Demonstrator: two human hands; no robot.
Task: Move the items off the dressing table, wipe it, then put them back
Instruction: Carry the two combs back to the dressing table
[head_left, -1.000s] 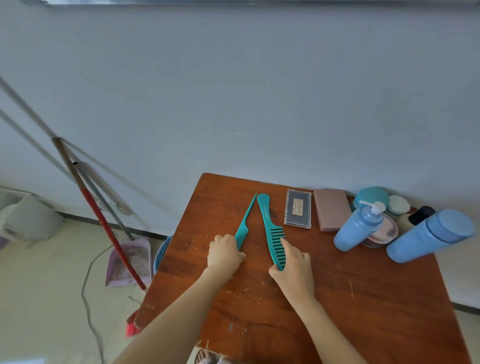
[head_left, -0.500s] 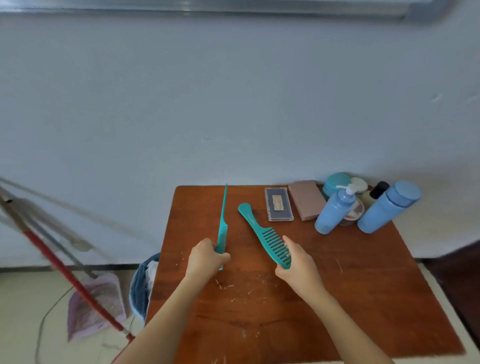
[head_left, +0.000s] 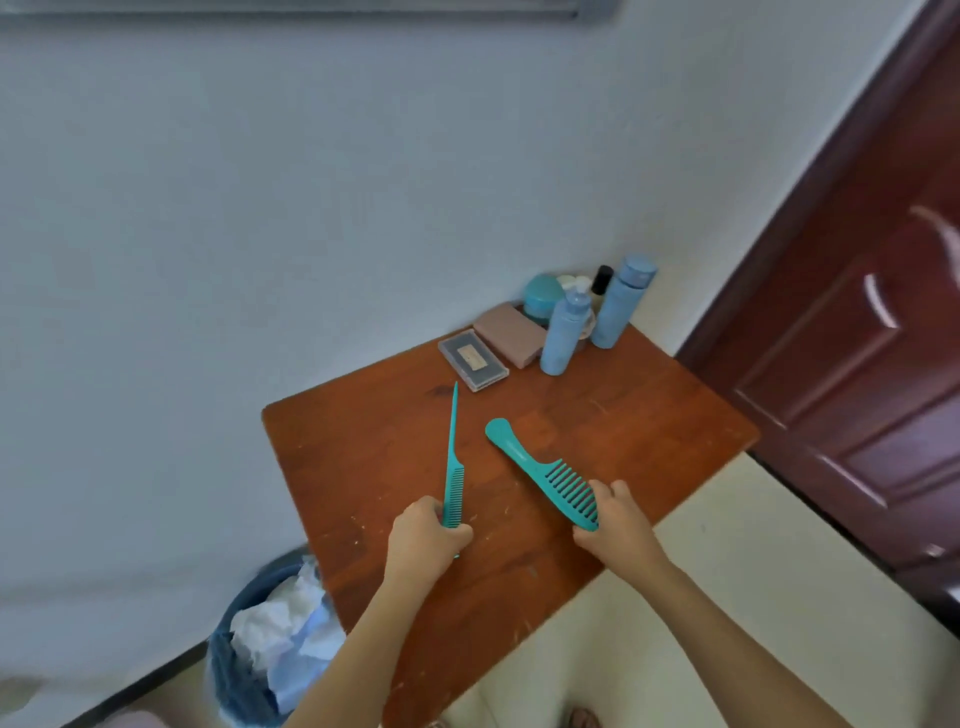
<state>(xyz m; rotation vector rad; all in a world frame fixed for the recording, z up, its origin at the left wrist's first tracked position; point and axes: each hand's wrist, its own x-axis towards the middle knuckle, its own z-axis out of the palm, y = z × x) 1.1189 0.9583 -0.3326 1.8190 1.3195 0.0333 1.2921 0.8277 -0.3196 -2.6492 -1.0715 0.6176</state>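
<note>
Wooden dressing table (head_left: 649, 441): my left hand (head_left: 426, 535) now grips the tail comb (head_left: 453, 467) raised off it, my right hand (head_left: 618, 525) the wide-tooth comb (head_left: 540, 467); bottles (head_left: 563, 332) remain to clear.

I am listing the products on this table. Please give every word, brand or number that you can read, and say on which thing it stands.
No text can be read here.
Dark flat case: the pale label on its lid is too blurred to read.
Pump bottle, tall bottle, thin comb, wide comb: no print shows.
</note>
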